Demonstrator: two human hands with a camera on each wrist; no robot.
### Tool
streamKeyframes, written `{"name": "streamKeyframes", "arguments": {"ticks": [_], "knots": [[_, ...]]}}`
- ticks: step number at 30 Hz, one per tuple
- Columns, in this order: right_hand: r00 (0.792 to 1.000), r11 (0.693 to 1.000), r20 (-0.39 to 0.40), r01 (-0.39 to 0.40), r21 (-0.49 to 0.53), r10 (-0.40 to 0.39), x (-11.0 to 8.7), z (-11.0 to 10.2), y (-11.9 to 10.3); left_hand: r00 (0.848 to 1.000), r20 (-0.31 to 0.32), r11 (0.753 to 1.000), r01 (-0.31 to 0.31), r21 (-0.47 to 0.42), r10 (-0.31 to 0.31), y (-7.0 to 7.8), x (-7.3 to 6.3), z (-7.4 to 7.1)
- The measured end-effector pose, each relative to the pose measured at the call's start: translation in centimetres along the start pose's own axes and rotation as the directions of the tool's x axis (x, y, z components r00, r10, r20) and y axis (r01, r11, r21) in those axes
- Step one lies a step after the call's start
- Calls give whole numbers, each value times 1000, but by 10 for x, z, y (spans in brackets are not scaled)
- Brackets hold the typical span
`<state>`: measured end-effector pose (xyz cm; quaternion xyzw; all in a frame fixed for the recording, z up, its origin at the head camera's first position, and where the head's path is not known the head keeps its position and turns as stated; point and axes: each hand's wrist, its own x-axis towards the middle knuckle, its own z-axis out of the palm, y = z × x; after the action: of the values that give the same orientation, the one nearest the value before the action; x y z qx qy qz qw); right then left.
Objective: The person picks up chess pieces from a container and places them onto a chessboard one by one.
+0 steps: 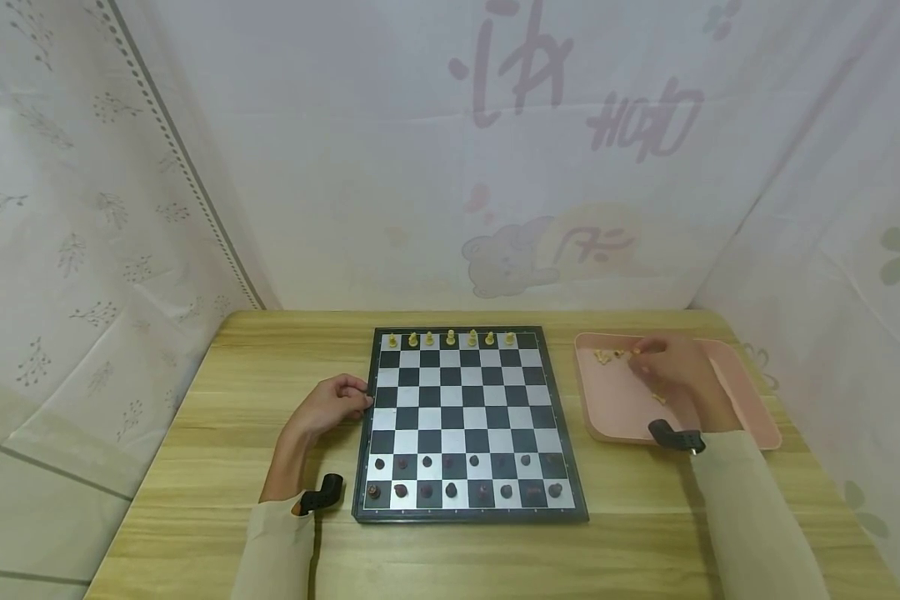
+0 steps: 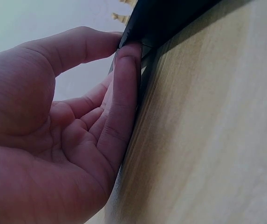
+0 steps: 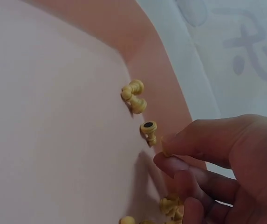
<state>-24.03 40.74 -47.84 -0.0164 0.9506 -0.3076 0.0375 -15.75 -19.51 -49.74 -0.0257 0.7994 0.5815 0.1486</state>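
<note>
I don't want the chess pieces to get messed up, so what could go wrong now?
The small cream piece pinched by the right hand might slip and drop into the pink tray. That hand is also close to the loose pieces lying there, so it could knock them about. And the left hand holds the edge of the chessboard, so a tug could maybe tip the row of cream pieces standing at its far side.
</note>
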Motion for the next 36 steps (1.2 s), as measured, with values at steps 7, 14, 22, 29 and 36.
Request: {"name": "streamKeyframes", "arguments": {"ticks": [7,14,22,29,36], "knots": [[999,999,-31,14,-42,-15,-1,2,-10,1000,-4,1000,2,8,-2,-1,0,0],[998,998,-38,56,-32,-57,0,4,-26,1000,-1,1000,6,-6,-6,-3,1,0],[995,995,-29,96,-8,-96,3,7,-47,1000,0,1000,8,-8,-8,-2,0,1],[998,994,-11,64,90,-64,8,15,-68,1000,1,1000,5,-11,-5,-1,0,1],[995,986,-19,98,137,-96,13,23,-89,1000,-1,1000,12,-6,-12,-1,1,0]]}}
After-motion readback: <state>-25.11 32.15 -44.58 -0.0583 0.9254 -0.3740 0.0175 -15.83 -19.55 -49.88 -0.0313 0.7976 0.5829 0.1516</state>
